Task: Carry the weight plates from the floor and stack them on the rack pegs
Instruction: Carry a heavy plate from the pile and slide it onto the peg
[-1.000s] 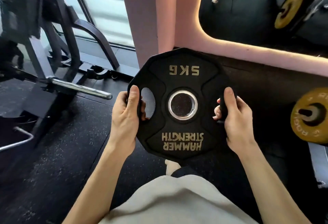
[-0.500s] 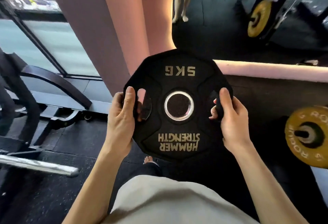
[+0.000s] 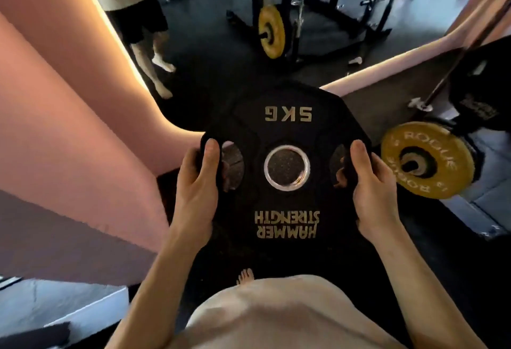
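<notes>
Gripping through cut-outs at nine and three o'clock, the left hand (image 3: 197, 191) and right hand (image 3: 369, 191) clamp the black plate (image 3: 286, 133) chest-high, balancing its weight evenly.

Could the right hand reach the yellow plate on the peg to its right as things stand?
Probably not yet: the right hand is shut on the black 5 kg plate, shared with the left hand. The yellow plate sits close, with nothing between.
</notes>
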Demonstrator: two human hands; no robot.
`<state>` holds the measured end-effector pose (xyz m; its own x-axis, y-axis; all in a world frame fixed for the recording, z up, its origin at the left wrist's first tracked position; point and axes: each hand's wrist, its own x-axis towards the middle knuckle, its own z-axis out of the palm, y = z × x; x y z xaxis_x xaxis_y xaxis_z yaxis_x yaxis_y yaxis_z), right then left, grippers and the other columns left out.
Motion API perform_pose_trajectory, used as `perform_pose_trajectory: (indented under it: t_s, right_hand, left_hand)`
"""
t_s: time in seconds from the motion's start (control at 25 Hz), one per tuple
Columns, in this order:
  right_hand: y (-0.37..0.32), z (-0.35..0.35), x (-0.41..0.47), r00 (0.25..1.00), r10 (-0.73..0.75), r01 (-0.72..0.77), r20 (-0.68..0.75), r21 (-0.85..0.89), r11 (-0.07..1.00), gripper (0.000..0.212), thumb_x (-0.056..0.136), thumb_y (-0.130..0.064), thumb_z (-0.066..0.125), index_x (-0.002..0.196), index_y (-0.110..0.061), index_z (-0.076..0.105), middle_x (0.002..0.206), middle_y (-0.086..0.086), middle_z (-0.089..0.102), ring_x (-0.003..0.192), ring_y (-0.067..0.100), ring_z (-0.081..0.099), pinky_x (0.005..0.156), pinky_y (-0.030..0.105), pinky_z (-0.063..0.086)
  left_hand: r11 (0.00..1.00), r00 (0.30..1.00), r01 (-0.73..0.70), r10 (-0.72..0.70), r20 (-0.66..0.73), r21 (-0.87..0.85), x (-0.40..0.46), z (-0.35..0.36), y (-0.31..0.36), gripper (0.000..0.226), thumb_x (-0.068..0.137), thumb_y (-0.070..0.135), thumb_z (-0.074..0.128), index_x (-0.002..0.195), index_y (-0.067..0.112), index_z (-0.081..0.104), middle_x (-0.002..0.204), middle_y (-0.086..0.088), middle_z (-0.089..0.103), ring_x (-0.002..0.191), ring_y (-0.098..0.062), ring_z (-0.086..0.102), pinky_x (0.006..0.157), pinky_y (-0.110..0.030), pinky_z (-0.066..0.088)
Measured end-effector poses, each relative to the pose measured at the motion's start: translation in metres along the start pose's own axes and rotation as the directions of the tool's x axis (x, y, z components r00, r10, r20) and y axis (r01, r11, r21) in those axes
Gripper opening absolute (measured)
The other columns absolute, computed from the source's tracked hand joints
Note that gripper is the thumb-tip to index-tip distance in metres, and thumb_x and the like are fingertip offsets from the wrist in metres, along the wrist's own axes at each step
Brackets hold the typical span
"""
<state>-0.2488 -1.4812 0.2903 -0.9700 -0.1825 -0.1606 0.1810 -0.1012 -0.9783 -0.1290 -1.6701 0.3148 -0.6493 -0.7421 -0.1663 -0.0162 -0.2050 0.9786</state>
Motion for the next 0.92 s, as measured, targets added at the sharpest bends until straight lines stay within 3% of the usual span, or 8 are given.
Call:
perform_pose_trajectory:
  t_s: [0.16,0.32,0.44,0.64,0.76,0.92]
  right_hand:
    - [-0.014,-0.007,0.036,0.970,-0.065,0.068,-0.233,0.003,0.998,0.065,0.079,-0.063,0.060,0.097,-0.001,0.066,0.094,0.009,0.073,0.087,0.020,0.069,0.080,0.036,0.055]
    - [-0.024,-0.039,0.070,0.901,-0.081,0.107,-0.426,0.037,0.994,0.037,0.093,-0.048,0.054,0.083,-0.014,0.063,0.066,-0.008,0.065,0.061,0.005,0.062,0.056,0.019,0.050]
    - [-0.036,-0.070,0.100,0.828,-0.130,0.162,-0.546,0.011,0.987,0.040,0.093,-0.049,0.052,0.080,-0.012,0.058,0.059,-0.004,0.057,0.053,0.007,0.055,0.050,0.018,0.047]
    - [-0.063,-0.128,0.150,0.728,-0.158,0.204,-0.667,-0.008,0.979,0.050,0.089,-0.052,0.054,0.094,-0.002,0.062,0.077,0.006,0.064,0.066,0.013,0.061,0.056,0.022,0.051]
    - [-0.087,-0.156,0.181,0.675,-0.171,0.232,-0.717,-0.013,0.973,0.038,0.091,-0.047,0.054,0.086,-0.011,0.063,0.064,-0.008,0.064,0.059,0.002,0.059,0.055,0.018,0.048]
    - [-0.118,-0.185,0.225,0.608,-0.221,0.279,-0.763,-0.055,0.959,0.040,0.083,-0.055,0.056,0.081,-0.016,0.062,0.064,-0.008,0.061,0.059,0.005,0.056,0.054,0.019,0.048]
  left_hand:
    - [0.994,0.965,-0.016,-0.012,0.262,0.106,0.073,0.054,0.016,0.029,0.097,0.046,0.049,0.084,0.023,0.061,0.067,0.009,0.059,0.064,-0.007,0.056,0.064,-0.027,0.048]
    - [0.989,0.892,-0.016,-0.052,0.449,0.145,0.122,0.131,0.012,0.030,0.097,0.046,0.049,0.100,0.018,0.061,0.071,0.011,0.062,0.064,-0.003,0.058,0.062,-0.023,0.049]
    - [0.987,0.823,-0.024,-0.069,0.564,0.157,0.149,0.203,0.006,0.029,0.096,0.047,0.051,0.088,0.021,0.061,0.072,0.008,0.061,0.064,-0.005,0.057,0.062,-0.026,0.046]
    - [0.987,0.740,-0.004,-0.104,0.664,0.160,0.167,0.313,0.006,0.030,0.097,0.044,0.052,0.091,0.017,0.061,0.072,0.002,0.060,0.065,-0.010,0.056,0.063,-0.030,0.048]
    - [0.990,0.687,-0.032,-0.079,0.722,0.139,0.177,0.373,0.015,0.032,0.097,0.044,0.051,0.089,0.015,0.060,0.070,0.001,0.059,0.064,-0.013,0.054,0.062,-0.032,0.046]
    - [0.993,0.638,-0.091,-0.004,0.770,0.080,0.196,0.442,0.029,0.034,0.097,0.045,0.050,0.086,0.014,0.058,0.068,0.000,0.056,0.060,-0.012,0.050,0.059,-0.030,0.044]
